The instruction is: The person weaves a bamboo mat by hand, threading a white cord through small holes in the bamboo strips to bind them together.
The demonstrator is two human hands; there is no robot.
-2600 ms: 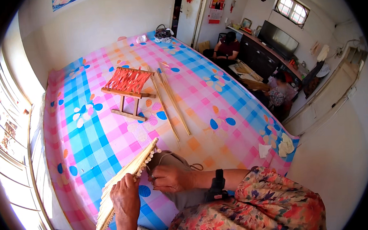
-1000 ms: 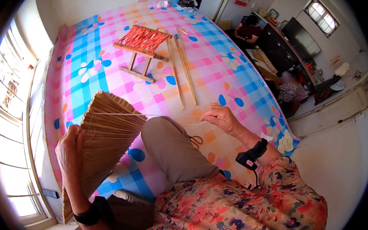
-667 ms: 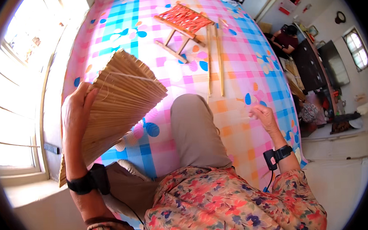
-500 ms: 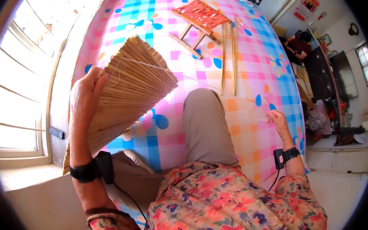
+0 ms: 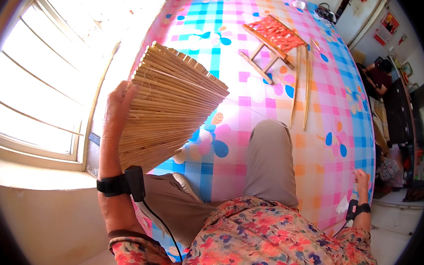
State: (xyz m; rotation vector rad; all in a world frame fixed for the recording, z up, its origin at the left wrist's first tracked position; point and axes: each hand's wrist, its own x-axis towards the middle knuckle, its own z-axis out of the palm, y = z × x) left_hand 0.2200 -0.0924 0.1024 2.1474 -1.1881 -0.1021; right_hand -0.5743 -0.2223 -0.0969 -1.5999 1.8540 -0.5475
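Right hand [image 5: 361,178] is pinched narrow near the checked cover's [image 5: 314,163] right edge; can't tell if it's got the thread [image 5: 282,124]. Left hand [image 5: 119,101] grips the stick mat [image 5: 174,101] above the left edge. Probably light, stiff lengthwise, folds crosswise; hold several sticks together.

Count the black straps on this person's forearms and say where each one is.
2. The left strap is on the left forearm, below the left hand gripping the fan of sticks; the right strap is just below the right hand. Both are in view.
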